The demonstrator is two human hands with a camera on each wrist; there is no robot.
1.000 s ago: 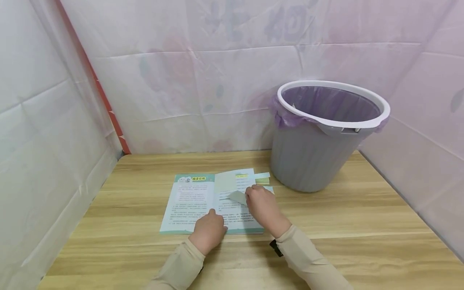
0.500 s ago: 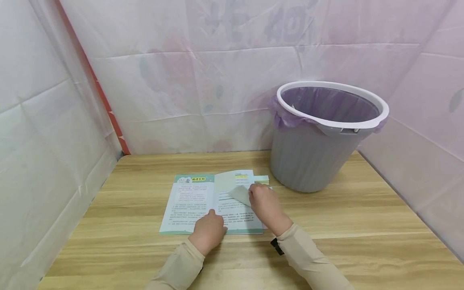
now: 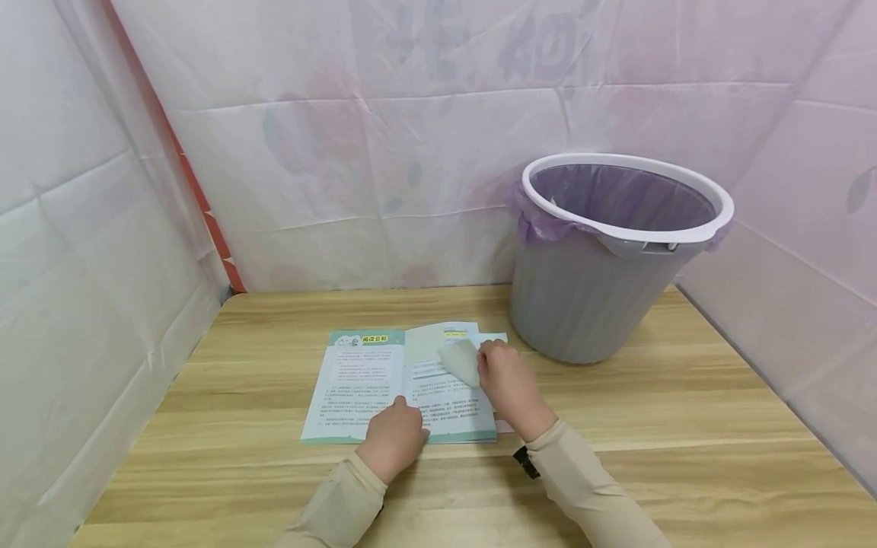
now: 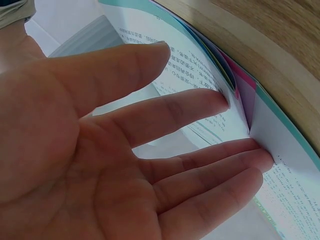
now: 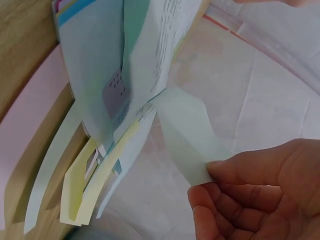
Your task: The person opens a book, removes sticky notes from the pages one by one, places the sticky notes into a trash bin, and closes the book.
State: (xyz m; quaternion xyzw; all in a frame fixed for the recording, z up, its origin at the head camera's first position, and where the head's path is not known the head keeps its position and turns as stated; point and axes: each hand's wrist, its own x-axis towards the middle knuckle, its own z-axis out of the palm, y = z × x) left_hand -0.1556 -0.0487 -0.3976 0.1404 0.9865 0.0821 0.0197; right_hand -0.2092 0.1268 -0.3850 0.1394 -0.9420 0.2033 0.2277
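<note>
An open booklet with printed pages and green borders lies on the table. My left hand rests on its lower middle near the fold; in the left wrist view its fingers extend and touch the pages. My right hand pinches a pale green paper slip, like a sticky note, over the right page. The right wrist view shows the slip bent between thumb and fingers, its far end against the page edge. Pink and yellow paper strips stick out of the booklet's side.
A grey bin with a white rim and purple liner stands at the table's back right. Pale sheeting hangs behind and at both sides of the wooden table.
My right hand has moved a little right and away from me, drawing the pale green slip along and lifting more of it off the page. My left hand has stayed in place.
</note>
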